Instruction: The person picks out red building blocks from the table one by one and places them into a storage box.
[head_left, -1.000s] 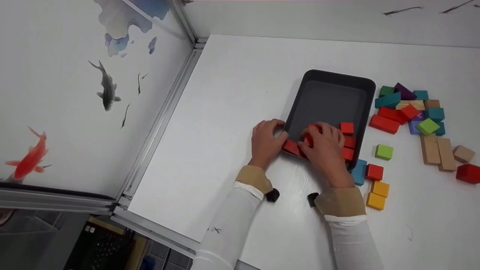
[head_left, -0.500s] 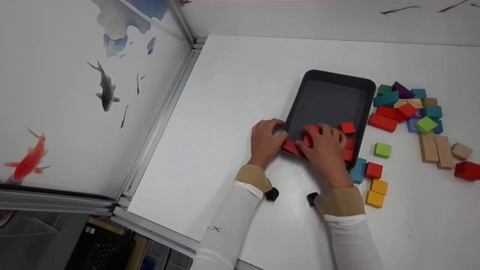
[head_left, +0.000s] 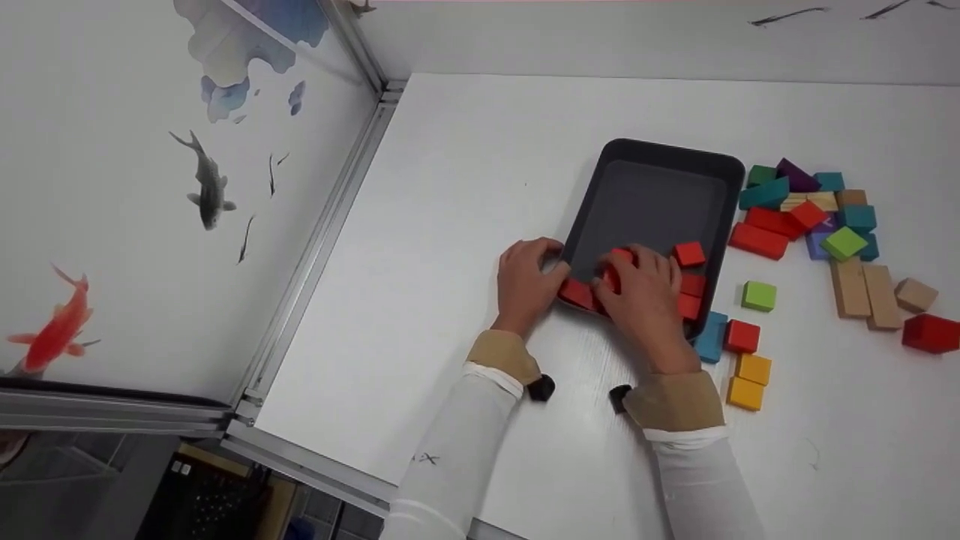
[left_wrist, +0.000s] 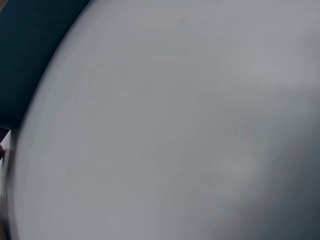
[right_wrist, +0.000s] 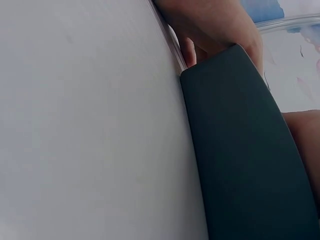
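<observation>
A dark grey rectangular tray (head_left: 660, 202) lies on the white table, with several red blocks at its near end. My left hand (head_left: 527, 283) grips the tray's near left corner, fingers bent at the outer wall. Inside the tray, my right hand (head_left: 643, 300) pinches a red block (head_left: 611, 280) between thumb and fingers, and the palm hides part of that row. One red block (head_left: 577, 293) fills the near left corner; a slightly turned red cube (head_left: 688, 253) sits by the right wall. The right wrist view shows the tray's outer wall (right_wrist: 240, 145) close up, with the left hand (right_wrist: 220, 22) beyond.
Right of the tray lies a pile of mixed blocks, among them a red block (head_left: 759, 241) and a wooden plank (head_left: 850, 289). Nearer are a green block (head_left: 759, 295), a blue block (head_left: 711, 337), a red cube (head_left: 742, 336) and yellow blocks (head_left: 746, 393). A metal frame (head_left: 322, 247) edges the table's left.
The head view has shifted slightly, so the tray and blocks appear a little further left. Both hands keep nearly the same place and hold.
</observation>
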